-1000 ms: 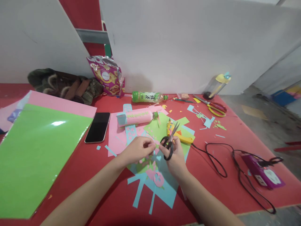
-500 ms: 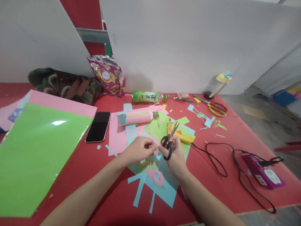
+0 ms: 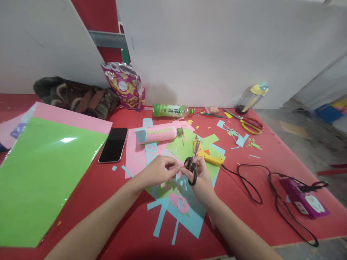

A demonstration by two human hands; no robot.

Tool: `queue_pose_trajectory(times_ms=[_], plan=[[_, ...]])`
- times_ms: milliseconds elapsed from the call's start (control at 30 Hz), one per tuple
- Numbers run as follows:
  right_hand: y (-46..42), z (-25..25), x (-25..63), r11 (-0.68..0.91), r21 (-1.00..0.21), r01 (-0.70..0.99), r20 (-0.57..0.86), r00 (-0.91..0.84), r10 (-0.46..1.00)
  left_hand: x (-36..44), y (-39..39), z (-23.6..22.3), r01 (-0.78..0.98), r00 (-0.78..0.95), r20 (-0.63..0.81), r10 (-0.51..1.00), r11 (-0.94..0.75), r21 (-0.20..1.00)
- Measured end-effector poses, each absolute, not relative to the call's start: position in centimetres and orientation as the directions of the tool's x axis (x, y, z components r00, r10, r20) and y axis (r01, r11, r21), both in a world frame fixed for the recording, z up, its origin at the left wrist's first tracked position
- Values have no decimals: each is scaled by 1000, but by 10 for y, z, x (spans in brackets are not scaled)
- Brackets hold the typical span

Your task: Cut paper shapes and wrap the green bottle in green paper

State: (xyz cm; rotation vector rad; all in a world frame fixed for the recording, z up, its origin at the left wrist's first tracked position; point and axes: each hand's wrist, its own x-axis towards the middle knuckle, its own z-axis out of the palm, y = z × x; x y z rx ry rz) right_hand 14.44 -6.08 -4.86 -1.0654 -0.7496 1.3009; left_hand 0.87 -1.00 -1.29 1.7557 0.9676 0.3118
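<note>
My right hand [image 3: 201, 178] is wrapped round small black-handled scissors [image 3: 191, 169], blades pointing up and away from me. Its thumb and finger meet the fingertips of my left hand [image 3: 162, 170], which is closed in a pinch. A tiny greenish piece of paper [image 3: 181, 168] shows between the fingertips, mostly hidden. Below lie blue paper [image 3: 193, 220] with cut strips, green scraps and a pink paper circle [image 3: 183, 205]. Just beyond my hands, a pink-wrapped bottle [image 3: 159, 135] rests on its side. A yellow glue gun [image 3: 211, 157] lies behind the scissors.
A phone [image 3: 113, 145] and green sheets in clear plastic [image 3: 56, 169] are at left. A green tea bottle [image 3: 172, 111], snack bag [image 3: 123, 85], large scissors [image 3: 248, 122] and clear bottle [image 3: 252, 98] line the back. A black cord [image 3: 248, 189] and purple power strip [image 3: 305, 198] lie right.
The scissors have turned in my right hand, their blades now more upright and looking closer together. My left hand keeps its pinch in nearly the same place.
</note>
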Motion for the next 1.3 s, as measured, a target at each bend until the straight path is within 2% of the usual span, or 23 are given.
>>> queue_pose_trajectory(times_ms=[133, 300, 533, 800, 1300], plan=[[-64, -52, 144, -116, -917, -381, -137, 28, 990, 4, -5, -10, 398, 513, -199, 835, -27, 917], [-68, -50, 144, -211, -912, -352, -147, -200, 969, -5, 1, -5, 374, 401, -101, 910, -63, 925], [-69, -41, 143, -244, -923, -299, -123, -371, 921, -7, -1, 1, 398, 470, -77, 879, -133, 908], [-69, -45, 146, -249, -922, -297, -122, -386, 914, -8, 0, 1, 499, 530, -95, 842, -219, 839], [-70, -42, 145, -275, -897, -346, -125, -398, 909, -8, -4, 4, 522, 506, -82, 859, -230, 821]])
